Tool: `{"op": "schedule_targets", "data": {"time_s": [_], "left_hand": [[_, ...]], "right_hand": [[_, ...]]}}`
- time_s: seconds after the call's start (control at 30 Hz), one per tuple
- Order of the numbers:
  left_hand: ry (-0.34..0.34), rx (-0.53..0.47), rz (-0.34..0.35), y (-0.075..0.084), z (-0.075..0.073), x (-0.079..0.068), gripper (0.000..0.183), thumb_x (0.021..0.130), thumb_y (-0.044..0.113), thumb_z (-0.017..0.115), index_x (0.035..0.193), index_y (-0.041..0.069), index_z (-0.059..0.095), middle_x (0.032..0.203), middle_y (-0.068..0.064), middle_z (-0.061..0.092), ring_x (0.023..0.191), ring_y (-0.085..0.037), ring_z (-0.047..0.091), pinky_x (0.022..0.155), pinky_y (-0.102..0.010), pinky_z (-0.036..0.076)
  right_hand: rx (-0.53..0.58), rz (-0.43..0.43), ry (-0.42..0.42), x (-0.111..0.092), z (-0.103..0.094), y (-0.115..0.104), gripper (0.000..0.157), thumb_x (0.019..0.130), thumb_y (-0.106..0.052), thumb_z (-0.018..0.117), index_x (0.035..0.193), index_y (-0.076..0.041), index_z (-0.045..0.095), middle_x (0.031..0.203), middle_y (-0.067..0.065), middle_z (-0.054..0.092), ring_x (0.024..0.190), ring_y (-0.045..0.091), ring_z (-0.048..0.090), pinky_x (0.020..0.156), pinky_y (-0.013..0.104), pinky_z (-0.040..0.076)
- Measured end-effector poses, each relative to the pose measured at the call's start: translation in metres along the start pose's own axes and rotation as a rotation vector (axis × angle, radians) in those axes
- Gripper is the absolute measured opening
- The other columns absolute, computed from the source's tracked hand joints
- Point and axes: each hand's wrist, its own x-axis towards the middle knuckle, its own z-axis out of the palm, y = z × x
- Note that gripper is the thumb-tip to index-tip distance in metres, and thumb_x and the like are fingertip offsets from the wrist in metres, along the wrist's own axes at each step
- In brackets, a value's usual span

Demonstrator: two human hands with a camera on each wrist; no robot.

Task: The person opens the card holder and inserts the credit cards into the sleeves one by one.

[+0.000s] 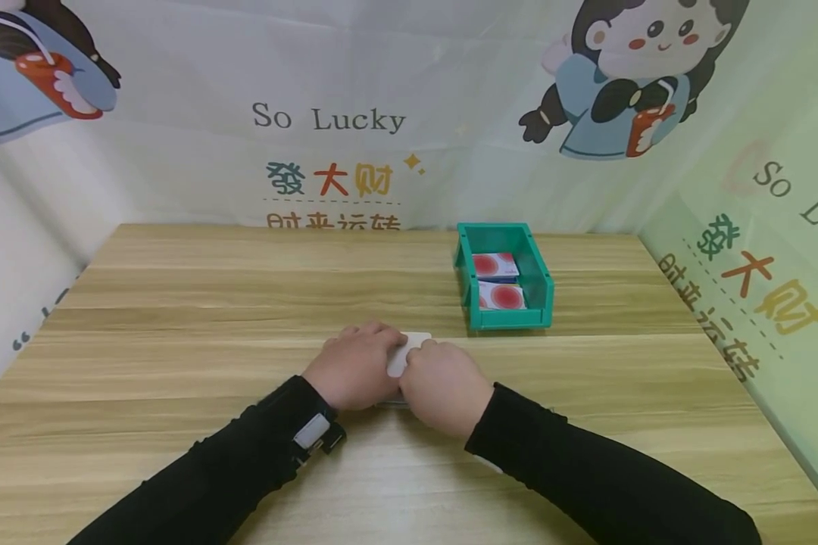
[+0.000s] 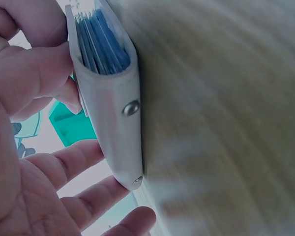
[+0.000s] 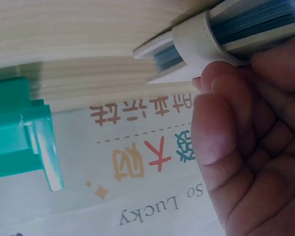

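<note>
A small white card holder (image 1: 407,352) lies on the table between the two hands. Its riveted spine (image 2: 113,110) and the bluish clear sleeves (image 2: 101,44) inside face the left wrist camera. My left hand (image 1: 356,367) holds it from the left, thumb over the cover and other fingertips at the spine. On the right, my right hand (image 1: 446,387) has curled fingers at the closing strap (image 3: 196,42), pinching it where it wraps the open edge. Both hands hide much of the cover in the head view.
Behind and to the right stands a green bin (image 1: 545,303) holding red-and-white cards (image 1: 501,296) in two groups. A printed cloth (image 1: 450,151) hangs behind the wooden table (image 1: 245,295) and along its sides.
</note>
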Motion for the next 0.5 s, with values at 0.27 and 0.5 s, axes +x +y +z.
{"op": "schedule_targets", "data": {"time_s": [0.27, 0.5], "left_hand": [[-0.034, 0.047, 0.028, -0.001, -0.001, -0.001, 0.053, 0.091, 0.047, 0.052, 0.134, 0.016, 0.052, 0.139, -0.009, 0.044, 0.123, -0.032, 0.037, 0.097, -0.056, 0.034], [0.086, 0.166, -0.035, -0.01, -0.001, 0.001, 0.061, 0.091, 0.053, 0.049, 0.14, 0.016, 0.045, 0.144, -0.016, 0.036, 0.129, -0.04, 0.024, 0.1, -0.062, 0.026]], "right_hand": [[0.333, 0.033, 0.02, -0.009, 0.012, 0.026, 0.018, 0.09, -0.024, 0.059, 0.093, -0.011, 0.071, 0.077, -0.001, 0.061, 0.065, 0.012, 0.051, 0.064, 0.027, 0.05], [0.59, 0.363, 0.086, -0.014, 0.017, 0.042, 0.035, 0.093, -0.033, 0.055, 0.115, -0.008, 0.066, 0.108, 0.005, 0.066, 0.098, 0.017, 0.055, 0.088, 0.037, 0.047]]}}
